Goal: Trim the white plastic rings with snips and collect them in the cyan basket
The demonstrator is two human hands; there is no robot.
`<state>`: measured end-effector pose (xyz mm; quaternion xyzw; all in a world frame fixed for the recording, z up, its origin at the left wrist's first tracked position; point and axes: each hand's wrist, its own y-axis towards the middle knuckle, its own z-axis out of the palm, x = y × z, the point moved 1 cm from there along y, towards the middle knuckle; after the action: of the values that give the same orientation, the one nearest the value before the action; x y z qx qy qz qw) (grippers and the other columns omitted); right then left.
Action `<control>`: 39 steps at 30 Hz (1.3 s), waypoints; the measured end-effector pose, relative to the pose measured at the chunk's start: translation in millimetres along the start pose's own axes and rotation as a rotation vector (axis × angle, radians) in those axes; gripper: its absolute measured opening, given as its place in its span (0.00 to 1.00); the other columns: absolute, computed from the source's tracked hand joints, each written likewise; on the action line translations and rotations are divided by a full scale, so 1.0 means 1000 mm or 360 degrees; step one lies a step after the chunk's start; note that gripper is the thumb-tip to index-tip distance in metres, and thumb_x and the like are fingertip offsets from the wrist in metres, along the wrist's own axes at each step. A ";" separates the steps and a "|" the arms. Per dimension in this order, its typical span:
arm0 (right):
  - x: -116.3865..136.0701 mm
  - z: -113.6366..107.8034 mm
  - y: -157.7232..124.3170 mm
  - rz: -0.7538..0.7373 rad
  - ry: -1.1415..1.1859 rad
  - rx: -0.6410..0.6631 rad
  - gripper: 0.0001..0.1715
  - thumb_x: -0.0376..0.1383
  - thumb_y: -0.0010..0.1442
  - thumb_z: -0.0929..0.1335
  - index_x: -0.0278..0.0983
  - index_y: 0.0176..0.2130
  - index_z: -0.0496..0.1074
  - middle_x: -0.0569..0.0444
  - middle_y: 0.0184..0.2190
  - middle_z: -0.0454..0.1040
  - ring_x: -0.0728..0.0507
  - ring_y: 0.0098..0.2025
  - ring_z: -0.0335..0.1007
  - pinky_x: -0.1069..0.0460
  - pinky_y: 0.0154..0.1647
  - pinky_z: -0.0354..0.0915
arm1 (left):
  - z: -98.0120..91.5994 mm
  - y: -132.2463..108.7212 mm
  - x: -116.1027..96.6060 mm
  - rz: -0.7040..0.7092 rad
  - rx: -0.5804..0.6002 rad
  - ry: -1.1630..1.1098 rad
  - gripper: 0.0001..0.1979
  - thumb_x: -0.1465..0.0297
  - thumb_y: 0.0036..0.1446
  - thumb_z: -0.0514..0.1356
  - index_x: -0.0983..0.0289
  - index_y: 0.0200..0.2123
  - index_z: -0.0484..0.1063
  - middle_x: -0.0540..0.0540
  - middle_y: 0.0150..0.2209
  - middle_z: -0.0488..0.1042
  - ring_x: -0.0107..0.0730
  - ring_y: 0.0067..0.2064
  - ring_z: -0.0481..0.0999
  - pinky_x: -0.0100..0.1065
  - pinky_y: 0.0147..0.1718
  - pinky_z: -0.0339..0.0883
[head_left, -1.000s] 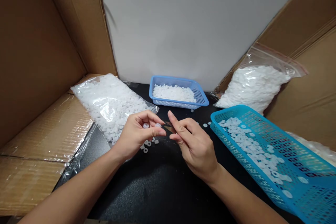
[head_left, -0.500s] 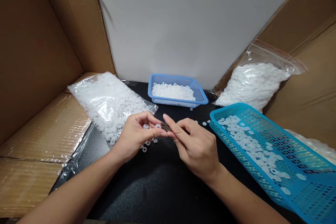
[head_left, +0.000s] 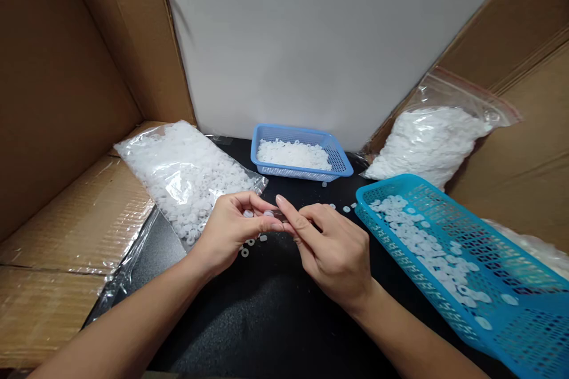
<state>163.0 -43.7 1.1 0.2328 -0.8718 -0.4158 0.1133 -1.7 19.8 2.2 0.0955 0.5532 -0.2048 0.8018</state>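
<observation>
My left hand (head_left: 229,231) is closed around small white plastic rings. One ring (head_left: 248,214) shows inside the curled fingers, and another white piece (head_left: 268,213) sits near the fingertips. My right hand (head_left: 335,254) pinches a thin dark greyish piece (head_left: 278,213) against that second piece, its forefinger stretched along it. Fingers hide most of the thin piece, so its kind is unclear. The tips of both hands touch above the black table (head_left: 249,320). Several loose white rings (head_left: 245,253) lie on the table just below my left hand.
A clear bag of white rings (head_left: 178,172) lies at left. Behind my hands stands a small blue basket (head_left: 302,174) holding white rings. At right are a larger turquoise basket (head_left: 427,254) with white discs and a zip bag (head_left: 427,136) of white pieces. Cardboard walls (head_left: 102,23) flank the table.
Both hands stay in nearly the same place. The white piece at my left fingertips has tilted slightly, and my right fingers have shifted a little around the thin piece.
</observation>
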 end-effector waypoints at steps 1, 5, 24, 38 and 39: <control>0.000 0.000 0.000 -0.0004 -0.0002 -0.0007 0.26 0.28 0.70 0.66 0.34 0.65 0.69 0.53 0.30 0.73 0.48 0.32 0.63 0.51 0.33 0.56 | 0.001 0.000 -0.001 -0.0019 -0.0003 -0.0006 0.12 0.75 0.38 0.78 0.67 0.25 0.79 0.51 0.23 0.80 0.25 0.27 0.79 0.23 0.30 0.70; 0.000 0.000 0.001 -0.0010 -0.0012 -0.0021 0.18 0.27 0.69 0.66 0.30 0.57 0.75 0.52 0.30 0.73 0.48 0.31 0.63 0.50 0.32 0.55 | 0.003 0.000 -0.003 -0.0043 0.0019 -0.0040 0.11 0.77 0.38 0.78 0.66 0.24 0.79 0.50 0.23 0.80 0.23 0.26 0.79 0.21 0.29 0.69; -0.025 0.026 -0.009 0.1210 0.0904 0.0543 0.16 0.44 0.71 0.64 0.36 0.47 0.75 0.61 0.21 0.61 0.50 0.22 0.56 0.55 0.24 0.53 | -0.001 0.007 -0.006 -0.0007 -0.0155 -0.0090 0.11 0.70 0.64 0.62 0.67 0.29 0.71 0.51 0.25 0.75 0.16 0.19 0.62 0.18 0.16 0.52; -0.022 0.042 -0.012 0.1242 0.1408 0.0687 0.11 0.43 0.60 0.73 0.37 0.36 0.79 0.54 0.32 0.76 0.49 0.31 0.65 0.54 0.33 0.60 | -0.008 0.013 -0.011 -0.0327 -0.0417 -0.0348 0.21 0.69 0.70 0.55 0.69 0.23 0.72 0.49 0.15 0.62 0.18 0.13 0.55 0.19 0.10 0.41; -0.023 0.038 -0.009 0.1296 0.1507 0.0570 0.13 0.45 0.59 0.74 0.36 0.36 0.79 0.54 0.32 0.75 0.49 0.30 0.64 0.54 0.32 0.60 | -0.008 0.012 -0.009 -0.0321 -0.0335 -0.0309 0.16 0.69 0.68 0.58 0.69 0.28 0.76 0.48 0.16 0.64 0.17 0.13 0.54 0.19 0.10 0.41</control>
<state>171.2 -11.5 -30.2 0.0572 -0.8019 -0.0402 0.5933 -6.2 35.4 6.5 -0.0653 0.4983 -0.2334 0.8325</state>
